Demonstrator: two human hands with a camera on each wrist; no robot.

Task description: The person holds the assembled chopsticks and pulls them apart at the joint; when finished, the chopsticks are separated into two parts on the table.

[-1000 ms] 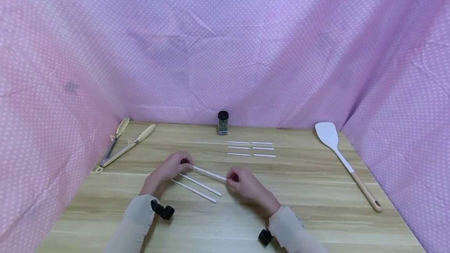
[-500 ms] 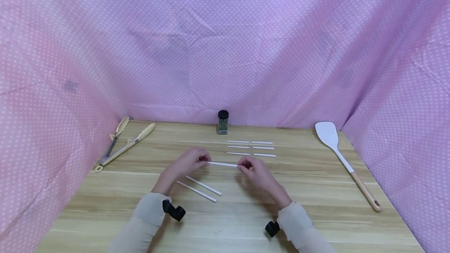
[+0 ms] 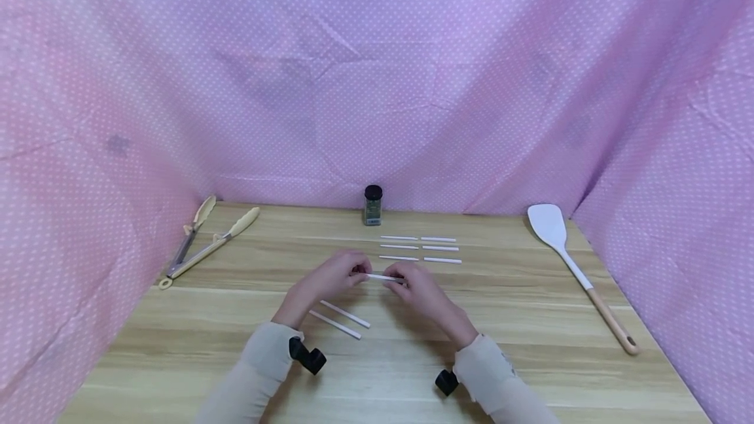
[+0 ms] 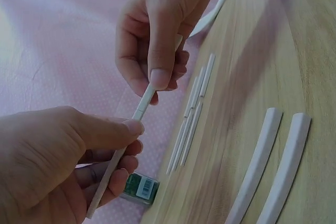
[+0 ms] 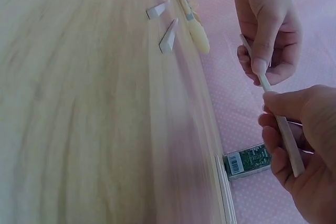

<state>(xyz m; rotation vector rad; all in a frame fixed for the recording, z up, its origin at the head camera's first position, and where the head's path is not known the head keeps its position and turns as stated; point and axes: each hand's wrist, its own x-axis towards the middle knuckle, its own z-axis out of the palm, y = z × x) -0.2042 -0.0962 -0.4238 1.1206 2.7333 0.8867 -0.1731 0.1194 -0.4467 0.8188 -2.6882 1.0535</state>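
Both hands pinch one pale, slender chopstick [image 3: 381, 276] over the middle of the table. My left hand [image 3: 337, 275] grips its left part, thumb on top and fingers curled beneath. Close beside it, my right hand [image 3: 419, 288] holds the right part the same way. Only a short stretch of the chopstick [image 4: 144, 104] shows between the two thumbs in the left wrist view, with a faint line across it. Its square-cut thick end [image 5: 297, 167] sticks out past the right fingers. Two more whole chopsticks [image 3: 336, 324] lie side by side below the left hand.
Short, thin stick pieces [image 3: 399, 247] and thicker ones [image 3: 442, 248] lie in two columns beyond the hands. Behind them stands a black-capped spice jar [image 3: 373, 206]. Tongs [image 3: 206, 250] lie at left, a white spatula [image 3: 554, 228] at right. Pink dotted cloth [image 3: 377, 84] surrounds the table.
The held chopstick has moved away from the two lying ones, toward the short pieces, and turned nearly level. The left hand has moved right, and both hands have come closer together along it.
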